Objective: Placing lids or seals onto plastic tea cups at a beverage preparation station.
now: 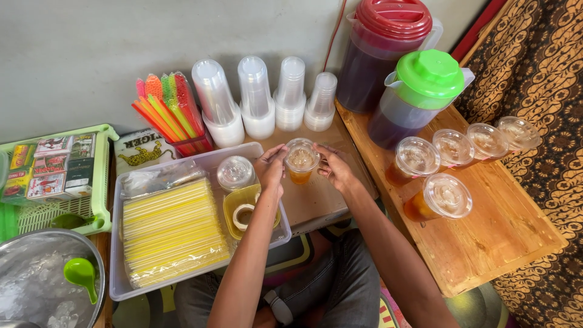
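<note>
Head view: at the centre of the frame we see our left hand (271, 168) and right hand (335, 169) pinching the rim of a clear plastic cup (301, 161) of amber drink from either side, fingers curled on its domed lid. It stands on a brown cardboard sheet (316, 197). Just left sits a clear tray (200, 159) holding yellow straws (173, 231) and a roll of tape (244, 214). On the wooden table (492, 231) at right stand five lidded filled cups (440, 197), behind them two pitchers, red-lidded (382, 42) and green-lidded (419, 91).
</note>
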